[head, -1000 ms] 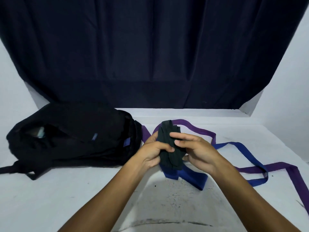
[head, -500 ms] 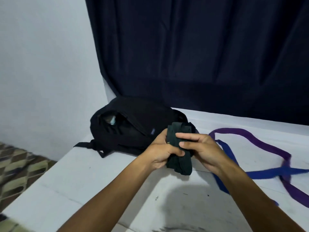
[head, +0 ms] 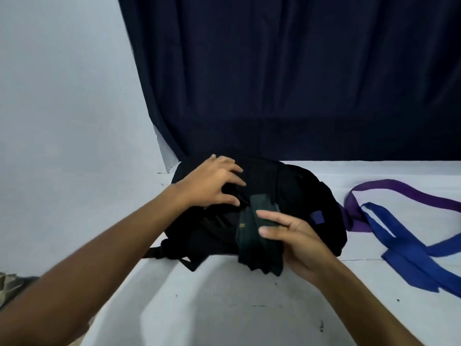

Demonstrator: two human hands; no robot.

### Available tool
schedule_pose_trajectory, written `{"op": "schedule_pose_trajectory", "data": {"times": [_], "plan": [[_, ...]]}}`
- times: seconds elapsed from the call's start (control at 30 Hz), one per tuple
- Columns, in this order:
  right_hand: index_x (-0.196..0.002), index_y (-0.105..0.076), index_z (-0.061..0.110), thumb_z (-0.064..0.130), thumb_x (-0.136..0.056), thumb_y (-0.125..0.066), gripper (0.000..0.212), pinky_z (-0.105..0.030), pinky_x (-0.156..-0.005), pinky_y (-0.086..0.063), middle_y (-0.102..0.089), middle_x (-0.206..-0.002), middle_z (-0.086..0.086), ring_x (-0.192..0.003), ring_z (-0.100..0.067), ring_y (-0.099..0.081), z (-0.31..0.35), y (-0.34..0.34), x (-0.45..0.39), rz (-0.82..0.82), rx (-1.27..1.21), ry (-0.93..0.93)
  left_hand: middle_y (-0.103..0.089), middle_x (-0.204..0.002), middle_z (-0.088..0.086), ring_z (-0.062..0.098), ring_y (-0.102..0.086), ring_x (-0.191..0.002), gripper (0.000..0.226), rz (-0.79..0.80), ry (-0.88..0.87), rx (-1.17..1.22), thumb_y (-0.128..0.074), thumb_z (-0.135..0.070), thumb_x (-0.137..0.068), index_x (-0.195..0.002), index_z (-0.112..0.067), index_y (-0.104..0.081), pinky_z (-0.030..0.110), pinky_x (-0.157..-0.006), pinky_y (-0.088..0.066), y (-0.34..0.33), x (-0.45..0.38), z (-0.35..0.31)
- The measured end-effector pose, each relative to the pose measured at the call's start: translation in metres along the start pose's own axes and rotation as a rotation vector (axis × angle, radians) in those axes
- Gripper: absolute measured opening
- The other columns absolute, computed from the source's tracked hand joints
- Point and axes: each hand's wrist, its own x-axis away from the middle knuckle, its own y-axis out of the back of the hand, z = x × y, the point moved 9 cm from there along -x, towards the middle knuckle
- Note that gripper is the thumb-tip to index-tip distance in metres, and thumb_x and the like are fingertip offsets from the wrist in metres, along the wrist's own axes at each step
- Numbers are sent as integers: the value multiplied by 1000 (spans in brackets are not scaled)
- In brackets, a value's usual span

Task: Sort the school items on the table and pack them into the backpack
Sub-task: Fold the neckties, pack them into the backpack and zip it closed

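A black backpack (head: 299,196) lies on its side on the white table (head: 224,308), near the back left corner. My right hand (head: 296,240) holds a folded dark green tie (head: 252,243) just in front of the backpack, fingers and thumb around it. My left hand (head: 214,183) rests with spread fingers on the top of the backpack, at its dark opening. A blue tie (head: 409,253) and a purple tie (head: 399,191) lie loose on the table to the right.
A dark curtain (head: 299,83) hangs behind the table. A pale wall (head: 62,108) stands at the left, and patterned floor (head: 10,283) shows past the table's left edge. A backpack strap (head: 159,250) trails off toward that edge.
My left hand has let go of the folded green tie and moved onto the backpack. The right hand alone carries the tie closer to the bag. The view has swung left.
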Motion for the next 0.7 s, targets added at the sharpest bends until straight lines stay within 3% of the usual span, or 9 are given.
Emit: {"op": "schedule_pose_trajectory", "data": {"times": [0.03, 0.1, 0.17, 0.3, 0.43, 0.53, 0.63, 0.7], "plan": [[-108, -68, 10, 3, -60, -73, 50, -24, -69, -56, -73, -98, -16, -87, -20, -71, -7, -9, -1, 1, 20, -9, -56, -136, -2, 18, -41, -133, 44, 109, -41, -46, -70, -49, -82, -120, -26, -69, 46, -112, -26, -11, -9, 3], [-109, -68, 12, -1, -63, -75, 48, -26, -68, -56, -74, -98, -16, -87, -20, -71, -20, -24, -7, -12, 58, -33, -63, -127, -2, 16, -54, -121, 33, 170, -135, 23, -69, -41, -86, -113, -22, -72, 40, -105, -39, -17, -23, 9], [-110, -68, 15, -5, -72, -73, 43, -29, -74, -56, -73, -100, -15, -92, -23, -70, -26, -37, -14, -24, 97, -53, -71, -109, -5, 8, -64, -99, 24, 122, -142, 179, -68, -35, -89, -105, -19, -75, 31, -88, -50, -8, -34, 18], [-107, -69, 22, -4, -78, -72, 39, -29, -77, -55, -74, -100, -9, -93, -19, -71, -19, -59, -33, -63, 219, -34, -70, -76, -9, 3, -61, -68, 20, -63, -79, 301, -63, -33, -93, -90, -17, -75, 22, -67, -43, 29, -50, 37], [-118, -67, 19, 0, -80, -72, 42, -35, -79, -58, -70, -110, -7, -96, -19, -69, 18, -72, -62, -170, 392, 58, -69, -74, -7, 6, -62, -69, 24, -131, -25, 332, -59, -36, -95, -83, -20, -73, 30, -68, -49, 50, -57, 55], [-125, -63, 12, 6, -79, -76, 48, -38, -94, -53, -63, -124, -7, -111, -22, -62, 45, -72, -100, -221, 624, 82, -68, -72, -12, 0, -61, -70, 22, -167, -2, 376, -58, -38, -95, -77, -30, -69, 26, -68, -46, 60, -55, 67], [-127, -62, 10, 7, -77, -78, 53, -31, -99, -48, -62, -126, -7, -116, -21, -58, 60, -62, -145, -269, 825, 92, -67, -74, -17, -8, -59, -70, 20, -197, 10, 402, -60, -35, -95, -82, -27, -73, 17, -69, -41, 72, -53, 74], [-128, -60, 10, 6, -78, -77, 53, -29, -99, -46, -62, -126, -9, -116, -21, -57, 58, -50, -171, -276, 839, 77, -71, -79, -13, -5, -61, -74, 22, -216, 28, 390, -61, -37, -94, -89, -22, -76, 22, -73, -45, 78, -52, 80]]}}
